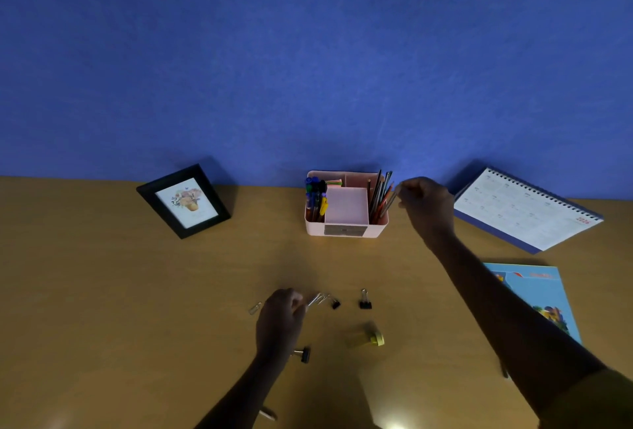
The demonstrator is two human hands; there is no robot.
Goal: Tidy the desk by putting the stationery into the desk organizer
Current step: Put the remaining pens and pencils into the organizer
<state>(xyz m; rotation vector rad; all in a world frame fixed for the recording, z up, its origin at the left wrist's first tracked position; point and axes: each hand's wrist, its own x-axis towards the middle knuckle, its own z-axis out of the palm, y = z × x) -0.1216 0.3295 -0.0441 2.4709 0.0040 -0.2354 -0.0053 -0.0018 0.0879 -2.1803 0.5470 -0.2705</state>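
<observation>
- R hand (424, 204): raised at the right end of the desk organizer (313, 228). Fingers curled, thumb and forefinger closed on the top end of the outermost pencil (388, 204). Its lower end sits in the right compartment w/ the other pencils (376, 195).
- L hand (281, 315): low over the desk (102, 291), fingers curled, pinching a small bunch of paper clips (318, 299) that pokes out past the fingertips.
- Organizer stands at the back of the desk, by the wall. Pens (315, 199) are in the left compartment, sticky notes (334, 183) at the rear.
- Loose on the desk:
  - single paper clip (255, 308), left of the L hand
  - binder clips (365, 302), to its right
  - one more binder clip (303, 355), by the L wrist
  - yellow-capped item (368, 339), too blurred to identify
- Our judgement: step in hand = seating the pencil, w/ clip pickup alongside. Task approx. part done, since the small items are not yet stowed.
- Rec. for pencil: we would let it slide down along its neighbours before letting go, so it neither tips the bunch nor nudges the organizer.
- Rec. for clips: firm pinch, lift clear of the desk, drop into the shallow centre tray (346, 206), not among the pens.
- Risk noted: the clips look only partly gripped and could slip out in transit. Dim light makes small items easy to miss.
</observation>
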